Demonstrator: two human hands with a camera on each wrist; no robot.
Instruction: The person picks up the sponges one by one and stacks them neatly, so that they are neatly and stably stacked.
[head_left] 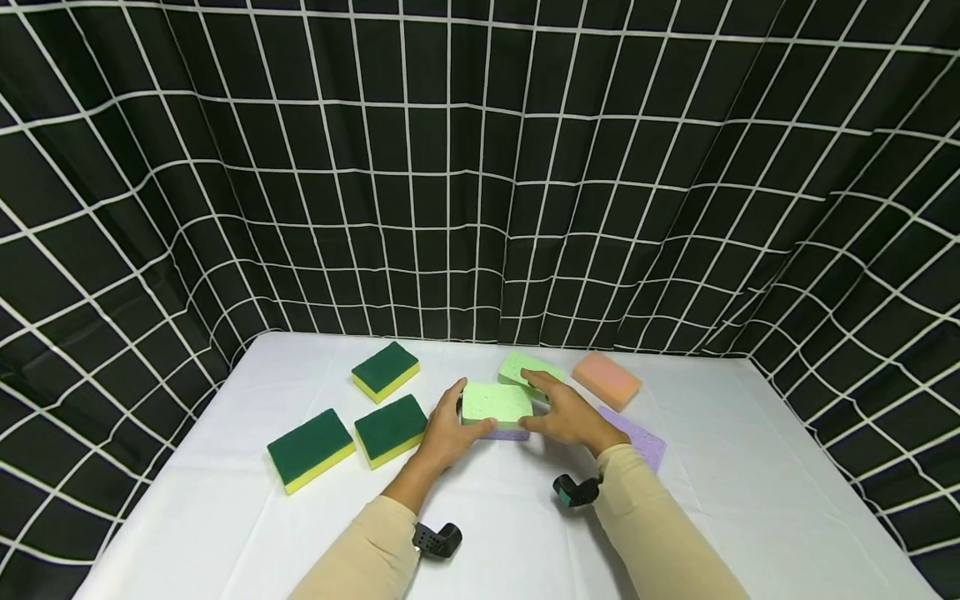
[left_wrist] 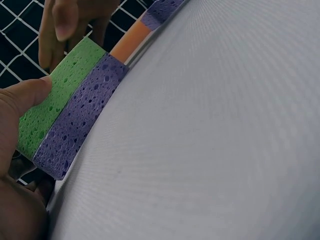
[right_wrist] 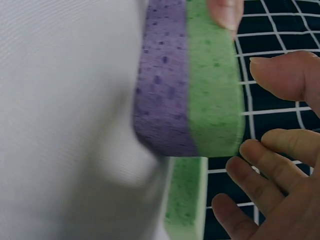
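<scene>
A light green sponge (head_left: 497, 403) lies flat on top of a purple sponge (head_left: 508, 434) near the middle of the table, their edges roughly lined up. My left hand (head_left: 450, 429) holds the green sponge at its left end, the thumb pressed against its near side in the left wrist view. To the right of the stack is my right hand (head_left: 567, 414). Its thumb and fingers are spread and stand apart from both sponges in the right wrist view. Behind that hand, partly covered by it, lies another light green sponge (head_left: 525, 365).
An orange sponge (head_left: 606, 380) and a second purple sponge (head_left: 637, 437), partly behind the right forearm, lie to the right. Three green-and-yellow scouring sponges, the nearest of them (head_left: 311, 448) included, lie left on the white tabletop (head_left: 510, 533). A black gridded curtain (head_left: 480, 208) surrounds the table.
</scene>
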